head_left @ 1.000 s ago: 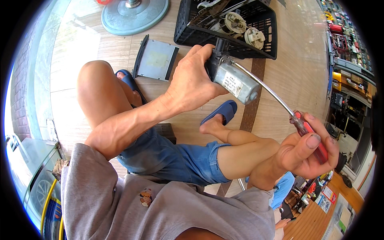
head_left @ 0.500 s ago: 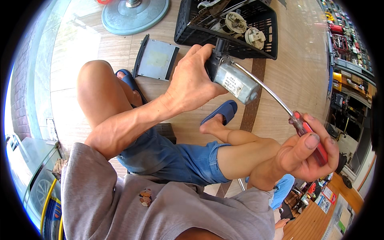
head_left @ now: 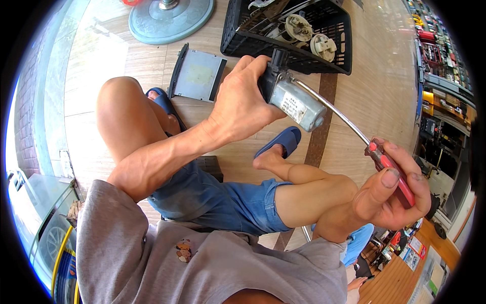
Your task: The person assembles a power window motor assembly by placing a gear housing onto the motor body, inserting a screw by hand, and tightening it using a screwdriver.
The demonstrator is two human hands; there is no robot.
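Pale tiled floor (head_left: 377, 71), crossed by a dark stripe (head_left: 324, 101), with a black plastic crate (head_left: 309, 64) of loose parts beyond my hands and a flat metal unit (head_left: 196, 75) lying to the left of it. The motor unit (head_left: 298, 107), a silver can joined to a black housing (head_left: 268, 83), is held off the floor in front of the crate. My left hand (head_left: 243, 99) is curled round the housing; the undersides of its fingers are hidden from me. My right hand (head_left: 387, 200) is closed about the handle of a red-handled screwdriver (head_left: 375, 152), thumb lying along it, the shaft slanting up to the joint between can and housing; I cannot make out exactly what the tip meets. I judge the unit dense and rigid, heavier toward the can, whose smooth metal may slip; the angular housing should give me surer purchase, though its plastic could crack if pried hard.
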